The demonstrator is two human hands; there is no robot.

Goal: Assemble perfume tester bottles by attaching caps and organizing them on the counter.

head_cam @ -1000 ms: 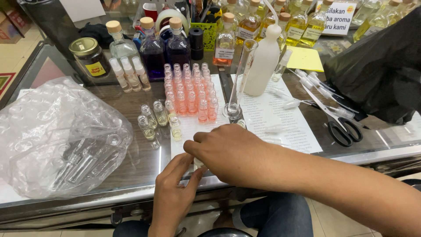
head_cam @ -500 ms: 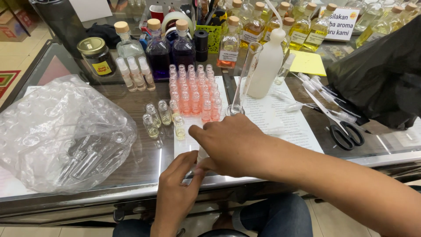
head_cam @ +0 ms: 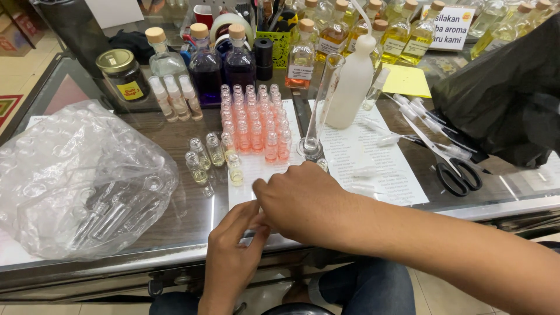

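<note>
Both my hands meet at the counter's front edge, on the lower end of a white sheet (head_cam: 256,169). My right hand (head_cam: 303,201) lies knuckles up on the sheet with its fingers curled down. My left hand (head_cam: 233,256) comes up from below, and its fingertips touch the right thumb. Whatever is between the fingers is hidden. Just beyond the hands stand a few small vials of yellowish liquid (head_cam: 201,157). Behind them is a block of several pink-filled vials (head_cam: 254,119).
A clear plastic bag of empty vials (head_cam: 76,181) lies at the left. A glass measuring cylinder (head_cam: 318,105), a white squeeze bottle (head_cam: 353,81), a printed paper (head_cam: 373,157), scissors (head_cam: 461,175), droppers (head_cam: 431,125) and a black bag (head_cam: 507,99) fill the right. Bottles and a jar (head_cam: 122,73) line the back.
My right hand has slid a little to the right and nearer the pink vials. My left hand's fingers have closed up against the right thumb.
</note>
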